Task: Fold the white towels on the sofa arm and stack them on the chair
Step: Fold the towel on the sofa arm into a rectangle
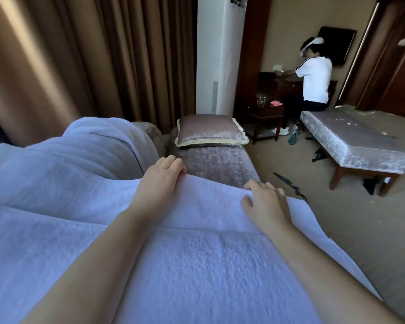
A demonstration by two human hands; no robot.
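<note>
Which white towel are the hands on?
The flat towel nearest the camera: left hand and right hand hold its far edge. The bunched towel sits back left, beyond both hands.

Beyond the far edge of the spread towel (197,265), a strip of bare sofa seat (215,164) is left open up to the cushion (209,130). Passage leftward is blocked by heaped towels (91,148) and the curtain (91,54) behind. To the right, open carpet (337,230) is found, interrupted by a dark object (290,185) near the sofa; the bench (360,148) stands well apart.
</note>
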